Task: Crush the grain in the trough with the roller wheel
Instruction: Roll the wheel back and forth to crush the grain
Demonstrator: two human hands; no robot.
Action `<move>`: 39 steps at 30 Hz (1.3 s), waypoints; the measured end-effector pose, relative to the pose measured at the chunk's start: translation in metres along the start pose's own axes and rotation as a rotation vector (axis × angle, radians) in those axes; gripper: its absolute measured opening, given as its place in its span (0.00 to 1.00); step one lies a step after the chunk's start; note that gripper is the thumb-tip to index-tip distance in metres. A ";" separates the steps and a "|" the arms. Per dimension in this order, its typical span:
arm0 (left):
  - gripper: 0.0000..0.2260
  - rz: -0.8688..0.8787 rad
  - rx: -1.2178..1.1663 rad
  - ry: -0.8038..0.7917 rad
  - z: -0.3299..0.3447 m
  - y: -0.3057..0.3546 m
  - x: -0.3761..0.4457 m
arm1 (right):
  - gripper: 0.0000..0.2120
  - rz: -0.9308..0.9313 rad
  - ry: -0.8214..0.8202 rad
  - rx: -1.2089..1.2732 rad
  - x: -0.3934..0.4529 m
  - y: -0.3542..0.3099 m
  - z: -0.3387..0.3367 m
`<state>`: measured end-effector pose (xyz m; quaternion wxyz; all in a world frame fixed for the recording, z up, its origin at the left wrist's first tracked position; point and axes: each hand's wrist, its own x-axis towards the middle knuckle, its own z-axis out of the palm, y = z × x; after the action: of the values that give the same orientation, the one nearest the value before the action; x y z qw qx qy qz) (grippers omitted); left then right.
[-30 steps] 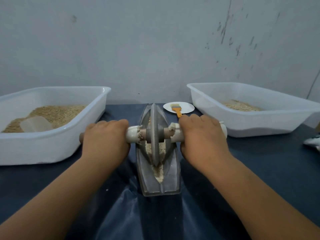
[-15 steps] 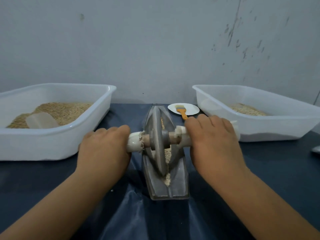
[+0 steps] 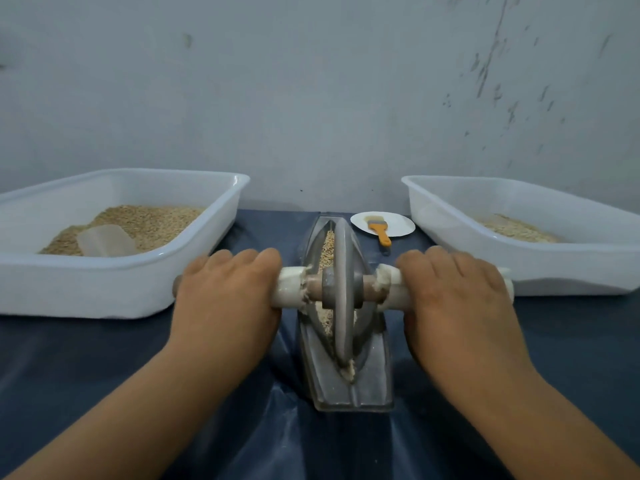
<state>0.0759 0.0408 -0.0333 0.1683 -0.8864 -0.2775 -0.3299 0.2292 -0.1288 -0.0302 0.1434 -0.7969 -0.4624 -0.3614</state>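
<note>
From the head view, I see my left hand [image 3: 225,299] and right hand [image 3: 457,299] each curled over an end of the axle handle [image 3: 289,287], palms down. The roller wheel [image 3: 341,292] stands upright in the trough [image 3: 375,368], bedded in the grain [image 3: 328,251] mid-length. I judge the wheel heavy, rigid metal; the dusty handle sleeves could slip, so I grip close beside the hub.

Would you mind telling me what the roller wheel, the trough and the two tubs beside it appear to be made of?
Roller wheel: probably cast metal, dull grey and matte, on what looks like a wooden axle.
Trough: likely metal too, grey with a soft sheen on its sloped walls.
Left tub and right tub: white plastic, smooth, slightly translucent, with rounded moulded rims.
</note>
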 end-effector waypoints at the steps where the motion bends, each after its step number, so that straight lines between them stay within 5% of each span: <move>1: 0.15 0.021 -0.014 0.029 0.000 -0.003 -0.002 | 0.17 -0.007 0.035 0.003 -0.002 0.002 0.001; 8: 0.06 -0.120 0.030 -0.193 0.011 0.008 0.034 | 0.13 0.081 -0.291 -0.034 0.043 -0.001 0.013; 10: 0.07 -0.113 0.008 -0.223 0.011 0.003 0.030 | 0.16 0.050 -0.246 -0.085 0.037 0.000 0.011; 14: 0.14 0.022 0.014 0.004 0.008 -0.003 0.005 | 0.26 -0.014 -0.005 -0.077 0.013 0.002 0.012; 20: 0.06 -0.095 0.033 -0.172 0.017 0.009 0.043 | 0.12 0.082 -0.324 -0.071 0.041 0.007 0.021; 24: 0.10 -0.107 -0.017 -0.198 0.011 0.004 0.032 | 0.15 0.043 -0.209 -0.152 0.031 0.000 0.012; 27: 0.14 -0.030 -0.036 -0.031 0.007 0.001 0.007 | 0.23 -0.044 0.041 -0.135 0.013 0.002 0.004; 29: 0.14 0.006 -0.037 0.038 0.009 -0.003 0.007 | 0.25 -0.043 0.043 -0.128 0.009 0.005 0.004; 32: 0.09 -0.042 0.016 -0.083 0.014 0.001 0.026 | 0.18 -0.017 -0.180 -0.195 0.027 0.010 0.019; 36: 0.08 -0.087 -0.043 -0.331 0.038 -0.004 0.066 | 0.08 0.008 -0.400 0.010 0.076 0.031 0.048; 39: 0.08 -0.096 -0.165 -0.466 0.050 -0.015 0.090 | 0.09 -0.028 -0.373 0.047 0.104 0.036 0.065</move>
<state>0.1483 0.1110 -0.0069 0.0113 -0.9351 -0.3227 -0.1460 0.3208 -0.0455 0.0020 0.0686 -0.8401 -0.5001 -0.1984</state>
